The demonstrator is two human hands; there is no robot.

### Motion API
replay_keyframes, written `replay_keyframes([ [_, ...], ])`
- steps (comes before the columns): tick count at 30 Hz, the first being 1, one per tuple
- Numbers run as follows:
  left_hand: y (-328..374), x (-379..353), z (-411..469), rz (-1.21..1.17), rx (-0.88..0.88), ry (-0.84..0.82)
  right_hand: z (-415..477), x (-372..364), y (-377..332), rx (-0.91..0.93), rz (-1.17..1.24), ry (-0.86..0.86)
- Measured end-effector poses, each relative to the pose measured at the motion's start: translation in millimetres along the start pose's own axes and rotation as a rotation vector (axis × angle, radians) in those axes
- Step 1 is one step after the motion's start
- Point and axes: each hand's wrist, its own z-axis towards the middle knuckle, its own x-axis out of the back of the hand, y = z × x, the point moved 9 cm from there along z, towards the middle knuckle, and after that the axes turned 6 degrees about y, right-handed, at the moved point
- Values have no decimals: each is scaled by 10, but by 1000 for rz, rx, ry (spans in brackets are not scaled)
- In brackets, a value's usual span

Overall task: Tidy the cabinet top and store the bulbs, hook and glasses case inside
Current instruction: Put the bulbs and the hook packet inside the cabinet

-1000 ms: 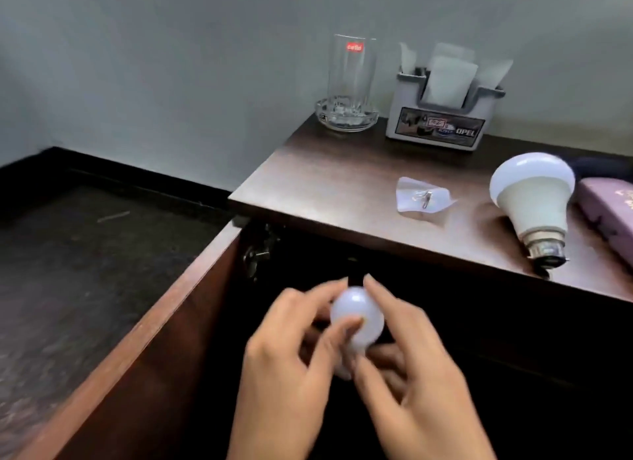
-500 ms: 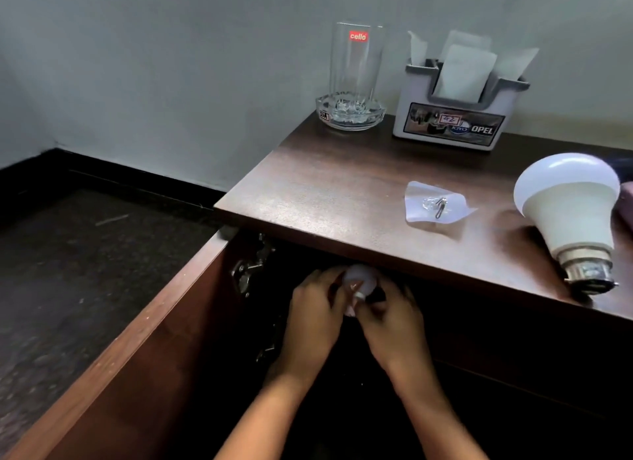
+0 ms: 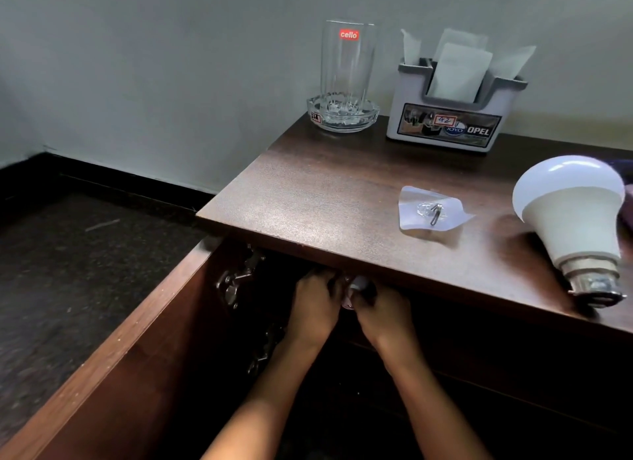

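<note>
Our left hand (image 3: 317, 300) and right hand (image 3: 385, 310) have carried the small bulb (image 3: 356, 285) into the cabinet, both still cupping it; big bulb (image 3: 572, 216) and hook (image 3: 433, 213) wait.

A lived-in room, likely a home or guest room: a dark wooden cabinet (image 3: 342, 199) stands against a plain painted wall at the upper right, bearing a drinking glass (image 3: 347, 62) in a glass ashtray (image 3: 342, 112) and a paper-napkin holder (image 3: 448, 117), with dark flooring at left.
</note>
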Motion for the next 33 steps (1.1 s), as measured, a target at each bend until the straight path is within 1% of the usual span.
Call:
replay_keyframes([
  [3, -18, 4, 1, -8, 19, 2, 12, -3, -7, 4, -18, 5],
  [8, -60, -8, -4, -5, 41, -10, -25, 80, -44, 8, 57, 51],
  [10, -42, 24, -24, 8, 31, 12, -41, 87, -36, 6, 63, 44],
  [13, 23, 145, -102, 6, -2, 99, -60, 67, 22, -12, 52, 29],
  [19, 112, 459, -458, -119, -8, 271, -130, 105, 72, -12, 94, 42],
  [22, 289, 659, -643, -207, -23, 345, -213, 214, 25, -28, 66, 37],
  [24, 564, 906, -731, -246, -111, 433, -380, 338, -76, 11, -16, -7],
  [26, 936, 1180, -764, -288, -235, 508, -695, 552, -326, 159, -75, -53],
  [27, 1108, 1284, -738, -295, -283, 522, -868, 725, -514, 267, -37, -27],
  [28, 1270, 1346, -671, -279, -317, 515, -1019, 952, -733, 362, 43, 36],
  [29, 1400, 1352, -561, -237, -326, 480, -1111, 1214, -904, 425, 110, 139],
  [30, 1495, 1296, -421, -179, -305, 416, -1168, 1468, -1038, 499, 116, 285],
  [31, 1554, 1197, -272, -115, -261, 331, -1183, 1654, -1143, 551, 62, 414],
  [32, 1564, 1073, -134, -61, -197, 236, -1134, 1756, -1232, 563, -20, 505],
  [33, 1562, 945, -24, -18, -142, 151, -1044, 1796, -1300, 541, -104, 549],
])
